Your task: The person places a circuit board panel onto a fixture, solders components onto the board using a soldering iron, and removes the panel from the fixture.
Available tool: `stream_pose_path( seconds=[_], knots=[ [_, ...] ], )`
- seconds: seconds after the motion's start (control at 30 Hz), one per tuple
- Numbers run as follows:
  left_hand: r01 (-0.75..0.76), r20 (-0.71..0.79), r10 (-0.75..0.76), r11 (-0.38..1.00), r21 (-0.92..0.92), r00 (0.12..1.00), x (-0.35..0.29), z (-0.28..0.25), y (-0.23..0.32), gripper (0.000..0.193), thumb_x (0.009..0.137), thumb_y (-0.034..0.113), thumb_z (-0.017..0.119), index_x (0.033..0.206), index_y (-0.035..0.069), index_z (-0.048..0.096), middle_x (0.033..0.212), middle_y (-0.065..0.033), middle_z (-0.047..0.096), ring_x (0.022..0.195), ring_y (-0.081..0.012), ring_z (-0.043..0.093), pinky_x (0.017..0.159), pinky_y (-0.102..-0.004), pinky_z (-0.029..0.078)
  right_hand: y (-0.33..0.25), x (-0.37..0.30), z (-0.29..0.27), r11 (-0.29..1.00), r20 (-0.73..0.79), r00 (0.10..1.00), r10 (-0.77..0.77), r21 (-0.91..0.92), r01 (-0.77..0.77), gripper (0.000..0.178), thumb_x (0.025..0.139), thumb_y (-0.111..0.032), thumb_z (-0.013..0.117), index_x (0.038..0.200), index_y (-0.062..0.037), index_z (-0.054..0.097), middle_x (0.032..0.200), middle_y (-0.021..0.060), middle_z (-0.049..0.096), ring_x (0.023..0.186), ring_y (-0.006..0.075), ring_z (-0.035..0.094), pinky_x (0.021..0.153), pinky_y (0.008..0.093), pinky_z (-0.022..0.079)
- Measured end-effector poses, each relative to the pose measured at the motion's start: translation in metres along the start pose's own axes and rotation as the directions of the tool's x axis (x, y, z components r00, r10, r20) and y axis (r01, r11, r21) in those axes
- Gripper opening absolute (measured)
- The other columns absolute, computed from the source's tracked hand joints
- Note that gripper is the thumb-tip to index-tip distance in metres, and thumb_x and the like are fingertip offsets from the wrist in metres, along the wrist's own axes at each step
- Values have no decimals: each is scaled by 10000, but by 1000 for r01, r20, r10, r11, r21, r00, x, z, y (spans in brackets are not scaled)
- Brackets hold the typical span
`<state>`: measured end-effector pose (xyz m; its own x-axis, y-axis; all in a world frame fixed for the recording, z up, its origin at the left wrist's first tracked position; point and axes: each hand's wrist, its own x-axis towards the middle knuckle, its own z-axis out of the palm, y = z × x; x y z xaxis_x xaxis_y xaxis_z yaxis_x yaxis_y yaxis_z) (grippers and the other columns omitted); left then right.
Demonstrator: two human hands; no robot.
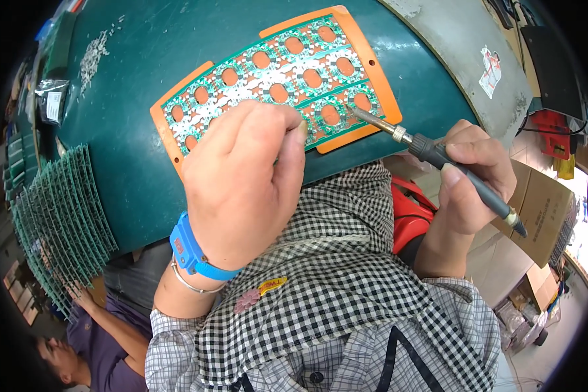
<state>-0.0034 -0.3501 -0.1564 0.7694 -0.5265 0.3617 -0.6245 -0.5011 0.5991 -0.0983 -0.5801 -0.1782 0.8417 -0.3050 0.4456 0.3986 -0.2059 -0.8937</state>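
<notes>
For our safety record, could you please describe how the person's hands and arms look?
The left hand and right hand are gloveless. A blue wristband and thin silvery bangle are worn on the left only. The sleeves are pale and checked.

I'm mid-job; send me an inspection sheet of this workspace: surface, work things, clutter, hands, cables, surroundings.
Surface: green tabletop, glossy.
Work things: circuit board panel on an orange tray; soldering iron, its tip at the panel's right part, contact unclear.
Clutter: scattered small pale parts, upper left; bag with a white label, far left.
Left hand: over the panel, fingers curled; grip hidden.
Right hand: holds the iron.
Cables: thin dark cable, far right; iron's cord not made out.
Surroundings: co-worker, lower left, near stacked green boards; cardboard box, right.
</notes>
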Motion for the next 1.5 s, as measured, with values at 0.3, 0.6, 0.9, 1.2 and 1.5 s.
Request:
stream_pose_path(
  seconds=[0.3,0.6,0.9,1.2,1.5],
  knots=[
    [3,90,-9,997,75,996,0,15,-6,93,817,10,729,875,17,657,770,-97,674,627,-211,652,545,-287,491,5,8,3,999,75,997,4,-41,-1,205,604,44,657,807,76,646,650,95,585,557,154,499,518,270,342],
    [-94,44,91,993,66,995,1,21,-10,109,815,56,699,894,54,624,681,-101,613,579,-268,623,474,-370,484,4,10,0,998,85,996,36,-59,-31,190,606,38,662,792,75,645,642,88,577,551,149,493,511,267,334],
    [-155,7,154,988,18,988,4,24,-3,133,792,16,679,901,50,611,658,-89,564,576,-258,598,486,-365,475,3,6,-17,1000,-3,1000,20,16,-20,169,666,13,660,822,75,637,691,97,579,632,172,502,588,286,373],
    [-95,117,84,991,95,990,8,27,2,92,798,28,740,871,39,686,719,-95,665,598,-224,636,529,-314,499,8,5,-14,999,49,998,31,8,-31,193,623,42,662,811,80,644,661,101,583,580,173,510,541,283,359],
    [-207,-55,206,978,2,977,5,25,3,142,765,-34,696,837,40,599,691,-89,603,570,-249,603,490,-355,487,4,2,-17,998,-65,996,-61,-6,60,192,660,-5,679,831,66,624,667,92,566,584,164,487,555,289,374]
  ],
)
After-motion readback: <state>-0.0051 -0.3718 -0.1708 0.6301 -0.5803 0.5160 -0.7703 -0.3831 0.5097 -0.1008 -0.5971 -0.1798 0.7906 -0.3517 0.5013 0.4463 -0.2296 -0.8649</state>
